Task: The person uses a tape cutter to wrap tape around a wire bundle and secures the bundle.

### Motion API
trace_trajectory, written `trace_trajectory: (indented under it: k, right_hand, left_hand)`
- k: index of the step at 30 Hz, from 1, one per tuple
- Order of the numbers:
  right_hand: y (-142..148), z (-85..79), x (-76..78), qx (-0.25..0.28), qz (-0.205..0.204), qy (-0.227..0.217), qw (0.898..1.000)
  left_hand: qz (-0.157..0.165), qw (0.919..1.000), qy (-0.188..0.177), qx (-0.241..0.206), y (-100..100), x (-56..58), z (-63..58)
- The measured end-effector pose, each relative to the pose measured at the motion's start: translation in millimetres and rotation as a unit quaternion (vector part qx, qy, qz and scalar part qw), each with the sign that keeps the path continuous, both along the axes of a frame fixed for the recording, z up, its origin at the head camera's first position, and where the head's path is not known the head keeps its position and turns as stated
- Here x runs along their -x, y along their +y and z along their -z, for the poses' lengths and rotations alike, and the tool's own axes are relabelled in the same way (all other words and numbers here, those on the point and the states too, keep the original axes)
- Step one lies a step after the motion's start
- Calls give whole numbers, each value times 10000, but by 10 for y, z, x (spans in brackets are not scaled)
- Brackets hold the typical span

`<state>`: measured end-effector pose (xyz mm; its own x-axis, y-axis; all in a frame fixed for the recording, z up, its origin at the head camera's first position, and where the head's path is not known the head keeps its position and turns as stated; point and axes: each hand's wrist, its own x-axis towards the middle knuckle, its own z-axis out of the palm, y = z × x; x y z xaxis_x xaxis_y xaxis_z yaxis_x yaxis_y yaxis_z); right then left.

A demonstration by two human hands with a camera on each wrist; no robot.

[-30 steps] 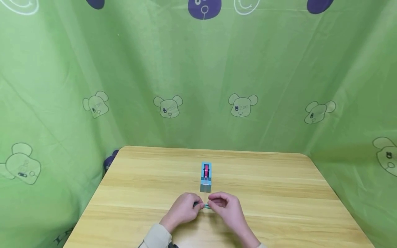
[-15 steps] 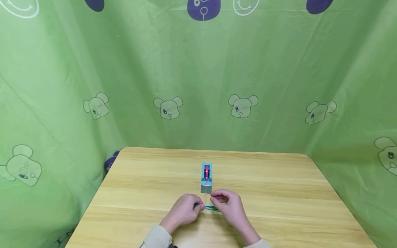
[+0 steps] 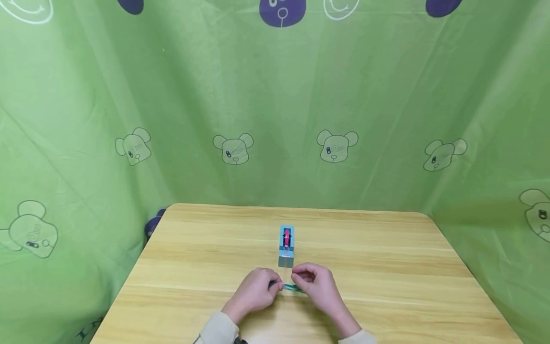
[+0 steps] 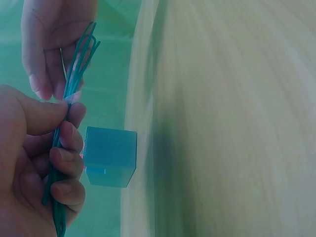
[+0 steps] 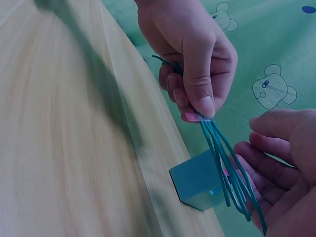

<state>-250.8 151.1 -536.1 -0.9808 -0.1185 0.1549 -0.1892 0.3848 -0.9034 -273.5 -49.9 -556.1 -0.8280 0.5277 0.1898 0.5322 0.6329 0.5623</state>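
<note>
My left hand (image 3: pixel 257 290) grips a bundle of thin green wires (image 5: pixel 224 163), thumb pressed at a band of clear, pinkish-edged tape (image 4: pixel 73 97) around it. Folded loops of the wires fan out past the thumb, and the other ends emerge below the curled fingers in the left wrist view. My right hand (image 3: pixel 319 291) hovers beside the loose loops. Its fingers are loosely bent, thumb and index tips near each other, with nothing visible between them. A blue tape dispenser (image 3: pixel 286 258) with a pink roll (image 3: pixel 286 237) stands just beyond both hands.
The wooden table (image 3: pixel 193 248) carries the dispenser near its middle. A green curtain (image 3: pixel 275 95) with bear-head prints hangs behind the table and along both sides.
My right hand has drawn slightly right and away from the tape band, exposing more of the wire loops. The left hand keeps its grip in nearly the same spot.
</note>
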Motion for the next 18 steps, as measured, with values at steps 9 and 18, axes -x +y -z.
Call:
trace_trajectory:
  k: [9,18]
  right_hand:
    - [5,17,-21,-608,-286,87,9977]
    - [18,46,-32,-753,-571,103,9955]
  left_hand:
    - [15,10000,-3,-33,-7,-4,-4]
    - [8,10000,55,-38,-18,-15,-3]
